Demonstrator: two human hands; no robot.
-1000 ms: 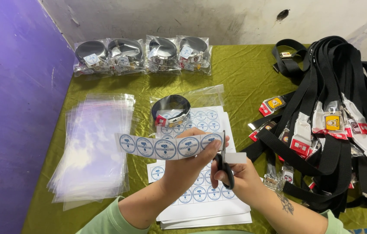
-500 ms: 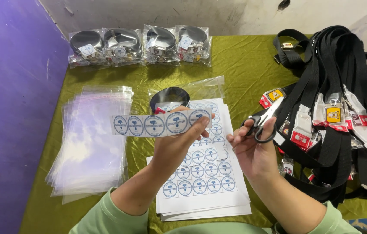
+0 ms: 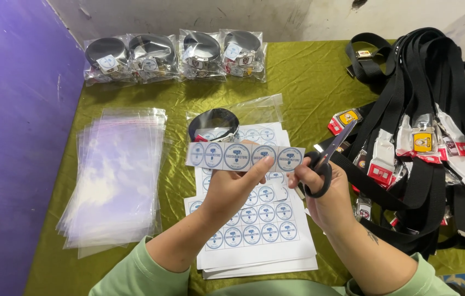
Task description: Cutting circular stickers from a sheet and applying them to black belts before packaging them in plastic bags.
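green cloth (image 3: 303,77) on table, purple wall (image 3: 7,137) beside it.

You have just one camera, up on your head, looking down and forward over the near edge of the green table (image 3: 309,71). It sits close, so your arms fill the bottom, and the far edge meets the wall.

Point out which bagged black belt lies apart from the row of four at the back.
The bagged belt lying mid-table, just above the sticker sheets and behind the sticker strip in the left hand. The other four bags line the wall.
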